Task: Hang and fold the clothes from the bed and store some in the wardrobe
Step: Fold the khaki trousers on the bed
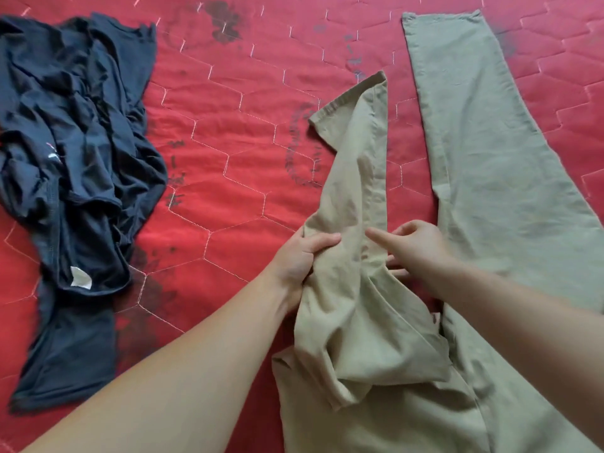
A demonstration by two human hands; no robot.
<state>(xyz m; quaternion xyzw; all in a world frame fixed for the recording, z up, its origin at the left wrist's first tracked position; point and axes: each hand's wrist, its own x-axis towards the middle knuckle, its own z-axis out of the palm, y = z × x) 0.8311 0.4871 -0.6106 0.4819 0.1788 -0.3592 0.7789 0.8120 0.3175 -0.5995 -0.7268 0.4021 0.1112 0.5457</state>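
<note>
Head view looks down on a red quilted bed point(235, 152) with khaki trousers point(483, 165) spread lengthwise on it. One leg lies flat and straight on the right, its hem at the far edge of the picture; the other leg is rumpled and twisted, its hem turned over partway up. The left hand point(302, 256) grasps that rumpled leg at its outer edge, thumb on top of the cloth and fingers tucked under it — most likely to lift and pull the leg straight so it can be laid over its partner for folding. The right hand point(415, 246) hovers at the inner side of the same leg, index finger stretched toward the seam and the other fingers loosely bent; whether its grip has any cloth in it I cannot tell, since the lower fingers are partly behind the fabric. A dark navy garment point(75, 152) lies crumpled well apart on the left, not yet sorted. The trousers' waistband is cut off at the bottom edge, and no wardrobe or hanger shows
</note>
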